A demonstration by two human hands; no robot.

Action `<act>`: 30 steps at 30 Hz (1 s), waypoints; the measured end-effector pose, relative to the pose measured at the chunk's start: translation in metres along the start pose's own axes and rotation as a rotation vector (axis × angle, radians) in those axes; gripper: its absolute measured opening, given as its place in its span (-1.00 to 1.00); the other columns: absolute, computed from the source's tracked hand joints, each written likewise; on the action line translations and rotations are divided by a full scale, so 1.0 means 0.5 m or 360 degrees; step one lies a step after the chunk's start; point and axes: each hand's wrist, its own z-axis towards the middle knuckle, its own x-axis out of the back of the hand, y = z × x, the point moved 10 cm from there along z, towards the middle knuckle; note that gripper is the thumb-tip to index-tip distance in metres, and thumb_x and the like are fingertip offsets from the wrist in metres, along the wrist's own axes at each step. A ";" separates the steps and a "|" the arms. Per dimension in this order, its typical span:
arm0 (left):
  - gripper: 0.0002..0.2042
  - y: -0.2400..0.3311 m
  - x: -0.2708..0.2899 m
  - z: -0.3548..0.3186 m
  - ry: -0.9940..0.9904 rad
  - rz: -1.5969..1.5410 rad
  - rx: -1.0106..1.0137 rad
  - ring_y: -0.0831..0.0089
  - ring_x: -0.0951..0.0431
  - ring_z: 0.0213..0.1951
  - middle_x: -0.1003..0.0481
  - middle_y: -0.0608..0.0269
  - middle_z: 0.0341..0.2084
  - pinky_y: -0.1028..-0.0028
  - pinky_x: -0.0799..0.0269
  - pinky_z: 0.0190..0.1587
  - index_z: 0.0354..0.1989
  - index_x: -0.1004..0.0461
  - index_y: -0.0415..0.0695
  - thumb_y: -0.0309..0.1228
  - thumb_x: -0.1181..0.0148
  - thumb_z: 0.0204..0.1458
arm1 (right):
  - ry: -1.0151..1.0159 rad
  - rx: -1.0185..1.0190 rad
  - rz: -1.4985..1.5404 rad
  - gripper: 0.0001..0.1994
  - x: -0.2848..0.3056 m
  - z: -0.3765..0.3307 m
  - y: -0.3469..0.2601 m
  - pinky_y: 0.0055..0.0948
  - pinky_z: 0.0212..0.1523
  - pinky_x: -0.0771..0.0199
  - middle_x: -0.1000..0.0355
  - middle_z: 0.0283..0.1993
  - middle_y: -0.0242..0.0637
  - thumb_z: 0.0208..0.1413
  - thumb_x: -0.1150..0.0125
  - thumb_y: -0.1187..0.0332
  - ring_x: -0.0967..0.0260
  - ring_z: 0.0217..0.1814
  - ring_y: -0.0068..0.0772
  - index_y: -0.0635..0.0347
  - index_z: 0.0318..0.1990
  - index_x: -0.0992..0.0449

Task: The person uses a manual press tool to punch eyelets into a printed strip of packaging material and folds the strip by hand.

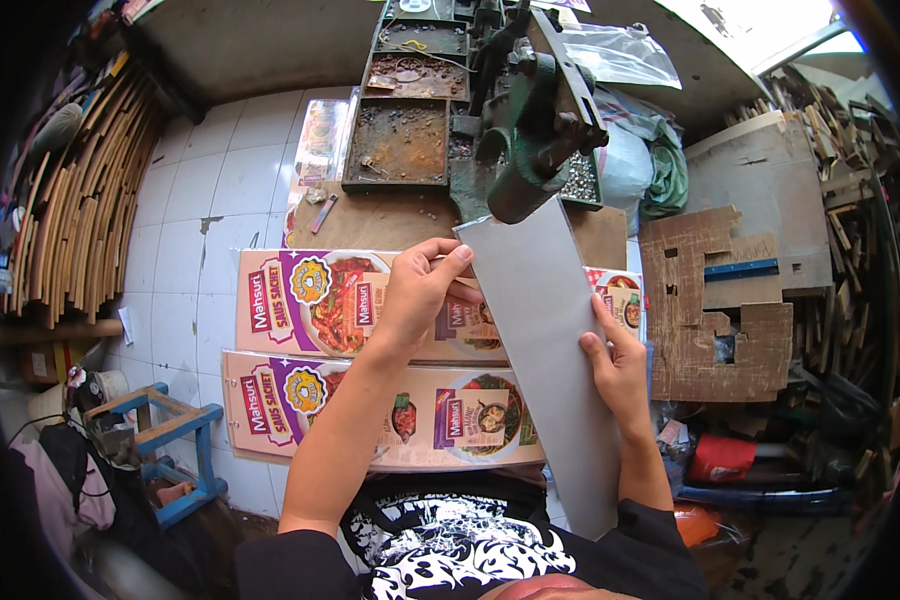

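Observation:
A long grey sheet [540, 330] slants from beneath the head of a dark green cast-metal machine [525, 165] back toward my body. My left hand [418, 285] is closed at the sheet's far left edge, thumb and forefinger pinching near the corner. On the right edge, about midway along, my right hand [618, 365] grips the sheet with the thumb on top. Two stacks of glossy printed strips with food pictures, a far stack [310, 300] and a near stack [290, 400], lie under the sheet and my left forearm.
Beside the machine sits a dark compartment tray [395, 187] with small metal bits. A small flat tool [323, 213] lies on the brown board. Right are a worn cut-out board [670, 330] and stacked wood. Left stand a blue-framed stool [195, 450] and upright brown boards [90, 200].

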 end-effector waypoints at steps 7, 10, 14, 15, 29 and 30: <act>-0.79 0.000 -0.005 0.000 -0.0002 -0.0029 -0.0001 0.47 -0.62 -0.48 -0.57 0.19 -0.40 0.55 -0.60 -0.38 -0.18 -0.48 -0.27 -0.34 -0.11 0.23 | -0.0012 0.0008 -0.0025 -0.52 0.003 0.002 -0.005 -0.34 0.05 -0.43 -0.51 0.00 0.12 0.14 -0.22 0.47 -0.54 0.00 -0.15 0.25 0.25 -0.37; -0.78 -0.001 0.000 0.001 0.0027 -0.0066 0.0002 0.45 -0.62 -0.50 -0.59 0.10 -0.36 0.57 -0.57 -0.43 -0.17 -0.47 -0.35 -0.39 -0.11 0.22 | -0.0019 0.0000 -0.0021 -0.51 0.001 0.002 -0.003 -0.35 0.04 -0.43 -0.51 0.00 0.12 0.14 -0.22 0.47 -0.54 0.00 -0.15 0.25 0.25 -0.37; -0.78 -0.004 0.000 0.003 0.0011 -0.0058 0.0001 0.44 -0.63 -0.51 -0.60 0.09 -0.37 0.57 -0.57 -0.43 -0.17 -0.47 -0.34 -0.39 -0.12 0.22 | -0.0027 0.0032 -0.0043 -0.51 0.002 0.004 -0.011 -0.35 0.03 -0.43 -0.52 -0.01 0.12 0.14 -0.22 0.47 -0.54 -0.01 -0.17 0.24 0.26 -0.36; -0.78 -0.004 0.000 0.003 0.0010 -0.0060 -0.0002 0.44 -0.63 -0.51 -0.60 0.09 -0.37 0.57 -0.57 -0.43 -0.17 -0.47 -0.34 -0.38 -0.12 0.21 | -0.0027 0.0032 -0.0044 -0.51 0.002 0.004 -0.011 -0.35 0.03 -0.43 -0.52 -0.01 0.12 0.14 -0.22 0.47 -0.54 -0.01 -0.17 0.24 0.26 -0.36; -0.79 -0.002 -0.001 0.000 0.0004 -0.0053 -0.0003 0.47 -0.61 -0.50 -0.55 0.21 -0.42 0.56 -0.60 -0.40 -0.21 -0.48 -0.26 -0.33 -0.13 0.22 | -0.0006 0.0052 -0.0038 -0.51 0.002 0.004 -0.011 -0.37 -0.02 -0.46 -0.53 -0.04 0.12 0.14 -0.23 0.46 -0.56 -0.07 -0.20 0.24 0.25 -0.37; -0.79 -0.003 -0.001 0.000 0.0003 -0.0056 0.0003 0.47 -0.61 -0.50 -0.55 0.21 -0.42 0.56 -0.60 -0.39 -0.20 -0.48 -0.27 -0.34 -0.13 0.22 | -0.0007 0.0053 -0.0039 -0.51 0.003 0.003 -0.011 -0.37 -0.02 -0.46 -0.53 -0.04 0.12 0.14 -0.23 0.46 -0.56 -0.07 -0.20 0.24 0.25 -0.37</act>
